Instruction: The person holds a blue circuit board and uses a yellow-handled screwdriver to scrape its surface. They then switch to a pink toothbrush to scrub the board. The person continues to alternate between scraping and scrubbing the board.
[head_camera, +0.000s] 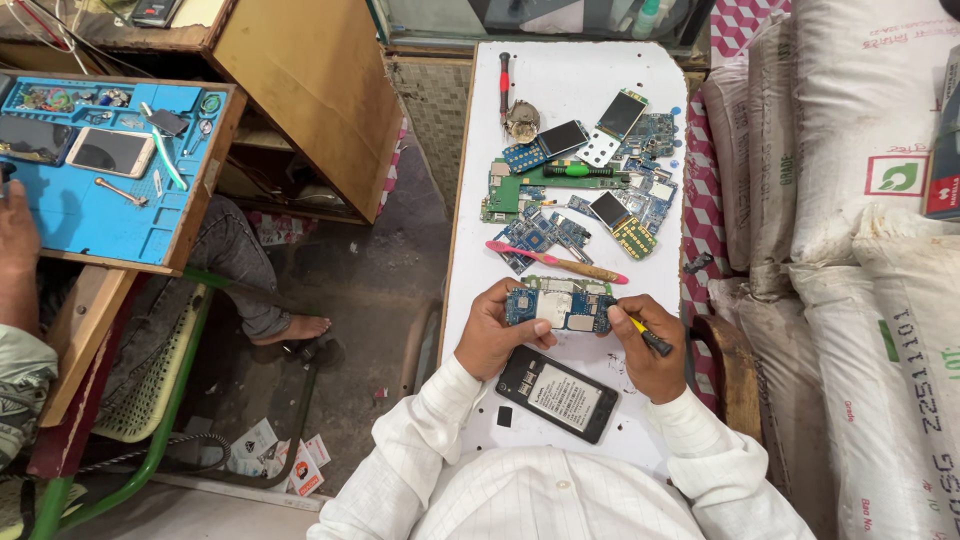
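The left hand (489, 335) grips the board (558, 308) firmly by its edge; the right hand (648, 352) pinches the screwdriver (648, 336). Best keep the tip square and the board steady above the desk (570, 85).

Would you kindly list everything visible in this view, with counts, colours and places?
Circuit board in hand: one, blue, held over the white table.
Phone shell: one, black, lying open near the table's front edge.
Loose boards and keypads: many, blue and green, mid-table; exact count unclear.
Long-handled tool: one, pink and wooden, just beyond the hands.
Red-handled screwdriver: one, far left of the table.
Blue work mat: one, on the wooden bench at left, with a smartphone.
Sacks: several, white, at right.
Another person's foot: bare, on the floor.
Left hand: grips the board.
Right hand: holds a yellow-black tool.
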